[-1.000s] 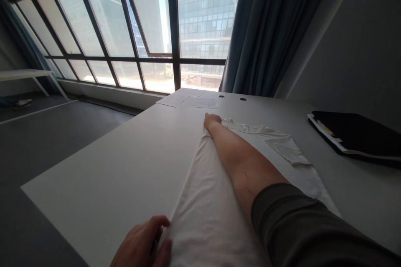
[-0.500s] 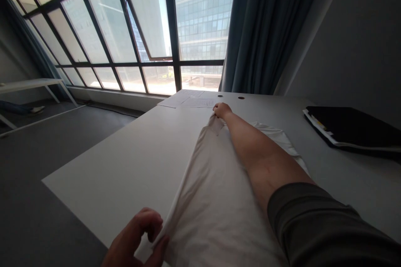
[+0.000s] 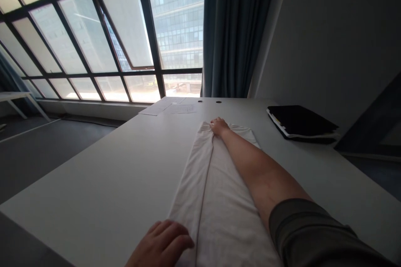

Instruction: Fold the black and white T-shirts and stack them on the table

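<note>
A white cloth (image 3: 232,212) lies lengthwise on the white table (image 3: 125,167), its left side turned inward as a long flap. The flap's edge runs from near to far as a dark line. At the far end my right hand (image 3: 219,127) is closed on the folded edge, and the fabric gathers in creases around its fingers. My left hand (image 3: 164,242) is at the near end with its fingers bent over the flap, fingertips at the fold's edge. Its thumb and palm are hidden. My right forearm covers part of the cloth's right side.
Paper sheets (image 3: 180,108) lie at the table's far left corner. Two dark round holes (image 3: 218,102) sit near the far edge. A black folder (image 3: 302,123) with papers rests at the right. Beyond are windows (image 3: 78,33) and a blue curtain (image 3: 234,33).
The cloth's left edge, lifted by both hands before, has been folded over to the right and now lies down. My left hand has moved right, and the view has turned right.
</note>
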### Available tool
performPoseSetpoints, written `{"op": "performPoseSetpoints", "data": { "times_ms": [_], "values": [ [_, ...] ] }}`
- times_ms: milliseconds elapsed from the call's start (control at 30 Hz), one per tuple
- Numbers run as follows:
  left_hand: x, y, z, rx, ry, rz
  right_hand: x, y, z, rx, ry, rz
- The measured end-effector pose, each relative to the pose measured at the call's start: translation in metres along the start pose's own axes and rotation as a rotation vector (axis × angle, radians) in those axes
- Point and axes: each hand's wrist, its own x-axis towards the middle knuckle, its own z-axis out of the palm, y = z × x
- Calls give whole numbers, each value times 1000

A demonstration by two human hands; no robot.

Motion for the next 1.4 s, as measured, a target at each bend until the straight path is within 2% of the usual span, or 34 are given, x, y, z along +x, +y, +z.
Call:
{"op": "performPoseSetpoints", "data": {
  "times_ms": [67, 200, 333, 400, 533, 633, 733, 867, 1000, 1167, 1300, 1400],
  "values": [
    [1, -4, 7, 147, -11, -11, -8, -1, 9, -23, -55, -37],
    [-2, -12, 18, 383, -43, 114, -13, -3, 19, -65, -139, -35],
    [-7, -16, 16, 398, -96, 132, -11, 12, 7, -92, -98, -4],
    [-8, -14, 9, 375, -136, 111, -13, 35, -10, -105, -51, 40],
    [2, -5, -5, 259, -163, 70, -37, 103, -47, -141, 60, 156],
    [28, 13, -6, 74, -180, 51, -66, 147, -60, -138, 67, 133],
    [66, 42, 2, -113, -289, 135, -90, 170, -56, -110, 59, 61],
    [119, 83, 25, -160, -375, 360, -99, 179, -47, -89, 130, 103],
    [151, 112, 50, -137, -392, 545, -96, 185, -46, -69, 153, 180],
    [164, 128, 68, -79, -404, 611, -92, 187, -43, -21, 153, 166],
    [166, 133, 70, -65, -461, 625, -85, 180, -40, 35, 171, 173],
    [163, 129, 68, -75, -427, 629, -81, 173, -42, 81, 189, 191]
  ]
}}
